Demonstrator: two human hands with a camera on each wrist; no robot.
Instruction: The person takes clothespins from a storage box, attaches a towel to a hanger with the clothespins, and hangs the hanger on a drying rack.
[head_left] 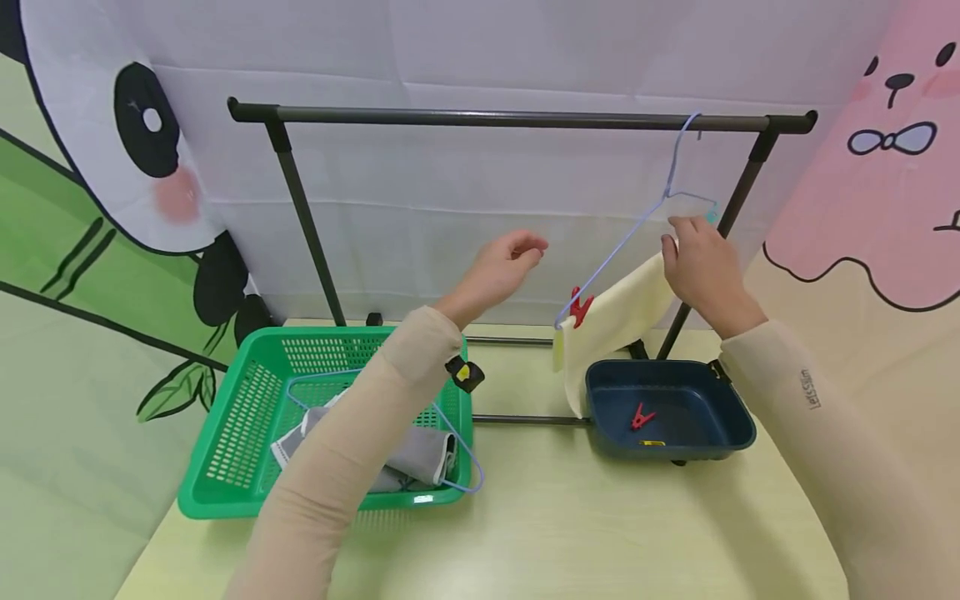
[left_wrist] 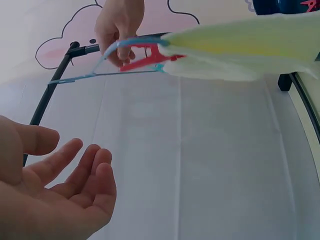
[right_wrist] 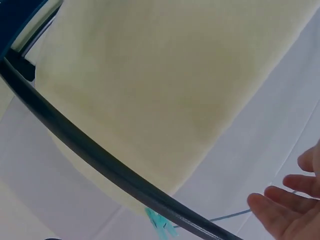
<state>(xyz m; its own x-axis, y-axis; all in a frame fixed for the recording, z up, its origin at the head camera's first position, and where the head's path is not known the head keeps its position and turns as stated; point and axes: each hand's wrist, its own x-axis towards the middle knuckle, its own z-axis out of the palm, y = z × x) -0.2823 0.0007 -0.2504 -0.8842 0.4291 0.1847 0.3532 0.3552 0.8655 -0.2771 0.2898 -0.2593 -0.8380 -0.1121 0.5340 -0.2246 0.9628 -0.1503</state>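
A blue wire hanger point(head_left: 611, 257) hooks over the black rail point(head_left: 480, 119) near its right end, tilted with its left corner low. A pale yellow cloth point(head_left: 617, 321) hangs from it, pinned by a red clothespin point(head_left: 581, 307) at the left corner and a teal clothespin point(right_wrist: 159, 223) at the other. My right hand point(head_left: 705, 271) is beside the cloth's upper right part; in the right wrist view its fingers are loosely bent and hold nothing. Left of the hanger, my left hand point(head_left: 498, 271) is in the air, palm bare and fingers relaxed in the left wrist view point(left_wrist: 75, 185).
At left on the table stands a green basket point(head_left: 217, 500) with grey cloth point(head_left: 423, 454) and another blue hanger point(head_left: 474, 467). A dark blue bin point(head_left: 667, 379) under the cloth holds a red clothespin point(head_left: 641, 417). The rack's slanted right post point(head_left: 738, 200) rises close to my right hand.
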